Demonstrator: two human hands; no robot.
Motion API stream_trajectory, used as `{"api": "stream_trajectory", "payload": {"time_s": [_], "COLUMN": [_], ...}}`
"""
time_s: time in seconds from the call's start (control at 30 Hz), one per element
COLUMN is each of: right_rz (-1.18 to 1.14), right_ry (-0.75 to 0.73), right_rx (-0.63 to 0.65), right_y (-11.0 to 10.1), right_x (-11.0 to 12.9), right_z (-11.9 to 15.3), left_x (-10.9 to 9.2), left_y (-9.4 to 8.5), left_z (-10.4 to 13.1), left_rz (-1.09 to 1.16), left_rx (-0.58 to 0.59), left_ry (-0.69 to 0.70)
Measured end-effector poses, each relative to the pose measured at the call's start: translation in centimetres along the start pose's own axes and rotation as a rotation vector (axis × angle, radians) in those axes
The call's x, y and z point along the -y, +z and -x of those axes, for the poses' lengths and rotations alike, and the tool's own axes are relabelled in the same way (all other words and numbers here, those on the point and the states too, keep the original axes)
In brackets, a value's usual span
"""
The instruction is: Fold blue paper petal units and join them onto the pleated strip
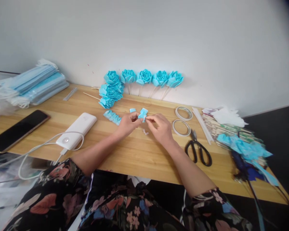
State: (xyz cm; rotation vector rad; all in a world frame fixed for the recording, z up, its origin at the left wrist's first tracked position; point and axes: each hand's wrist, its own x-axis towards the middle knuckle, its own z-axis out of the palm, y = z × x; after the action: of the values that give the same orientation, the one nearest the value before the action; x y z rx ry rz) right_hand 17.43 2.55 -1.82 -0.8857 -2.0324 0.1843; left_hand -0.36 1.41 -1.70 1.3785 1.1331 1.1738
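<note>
A small light-blue petal piece (143,113) is held between both hands over the middle of the table. My left hand (130,123) pinches its left side, fingers closed. On the other side, my right hand (161,128) has thumb and forefinger pressed together at the piece's lower right edge. Just left of my left hand lies a row of folded blue petals (112,117). Another blue piece (132,110) rests behind my left fingertips. Small white scraps (145,132) lie on the wood below the held piece.
Blue flowers on sticks (144,77) line the wall. At right are tape rolls (181,127), black-handled scissors (197,149), white sticks (203,125) and a pile of blue scraps (245,147). At left are a power bank (77,130), a phone (19,130) and stacked masks (36,83).
</note>
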Motion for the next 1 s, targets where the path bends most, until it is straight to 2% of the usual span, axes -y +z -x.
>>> {"api": "stream_trajectory", "payload": {"time_s": [0.4,0.7,1.0], "right_rz": [0.019,-0.024,-0.011], "right_ry": [0.018,0.064,0.032], "right_rx": [0.021,0.057,0.056], "right_y": [0.01,-0.12,-0.17], "right_x": [0.02,0.19,0.21], "right_z": [-0.01,-0.09,-0.06], "left_x": [0.55,0.08,0.16], "left_y": [0.12,0.11,0.11], "left_z": [0.15,0.26,0.15], "left_rz": [-0.09,-0.065,-0.033], "left_rx": [0.025,0.022,0.019], "left_ry": [0.071,0.036,0.016]}}
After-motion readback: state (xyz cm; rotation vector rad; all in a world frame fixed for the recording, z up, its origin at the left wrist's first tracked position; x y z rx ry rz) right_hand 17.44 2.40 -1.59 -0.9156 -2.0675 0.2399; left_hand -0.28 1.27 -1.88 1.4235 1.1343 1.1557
